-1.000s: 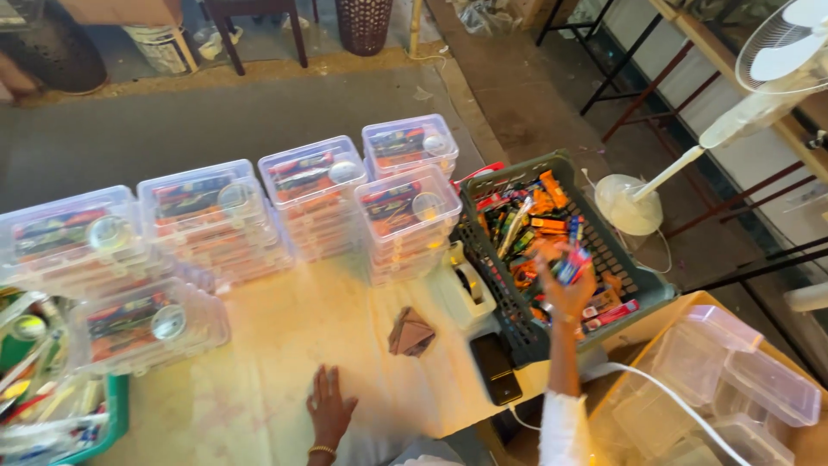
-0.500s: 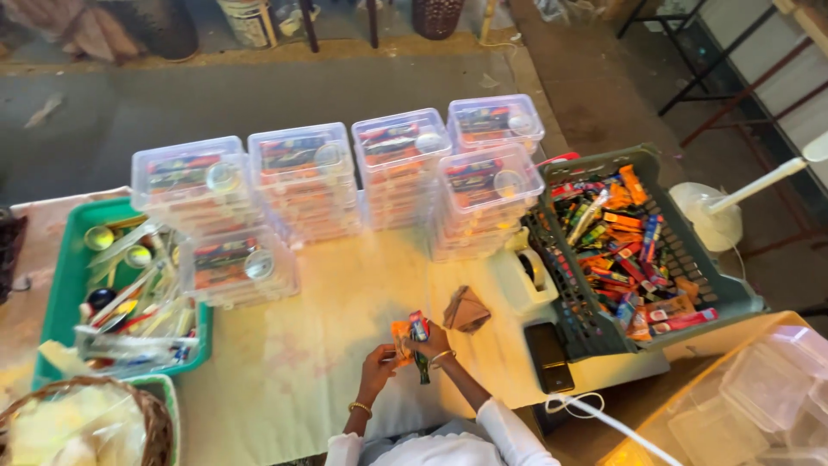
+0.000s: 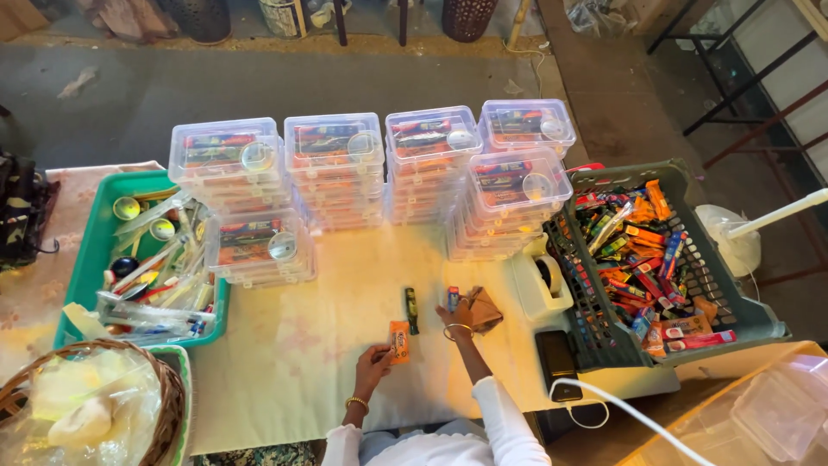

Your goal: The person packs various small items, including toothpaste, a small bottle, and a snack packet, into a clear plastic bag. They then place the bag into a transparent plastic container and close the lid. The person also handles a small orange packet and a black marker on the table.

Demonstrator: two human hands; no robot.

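My left hand (image 3: pixel 373 361) rests on the pale tablecloth (image 3: pixel 285 362) and touches a small orange packet (image 3: pixel 398 341) with its fingertips. My right hand (image 3: pixel 454 316) reaches forward and holds a small blue packet (image 3: pixel 453 299) against the cloth. A dark narrow bar (image 3: pixel 412 311) lies between the two hands. A brown folded piece (image 3: pixel 484 308) sits just right of my right hand.
Stacks of clear lidded boxes (image 3: pixel 332 168) line the far side. A dark green crate of colourful snack packets (image 3: pixel 642 259) stands at the right, a tape dispenser (image 3: pixel 543 280) and a black phone (image 3: pixel 559 354) beside it. A green tray (image 3: pixel 86 259) and wicker basket (image 3: pixel 168 406) sit left.
My hands have moved apart and laid the packets out on the cloth. One second ago my right hand was reaching into the crate.
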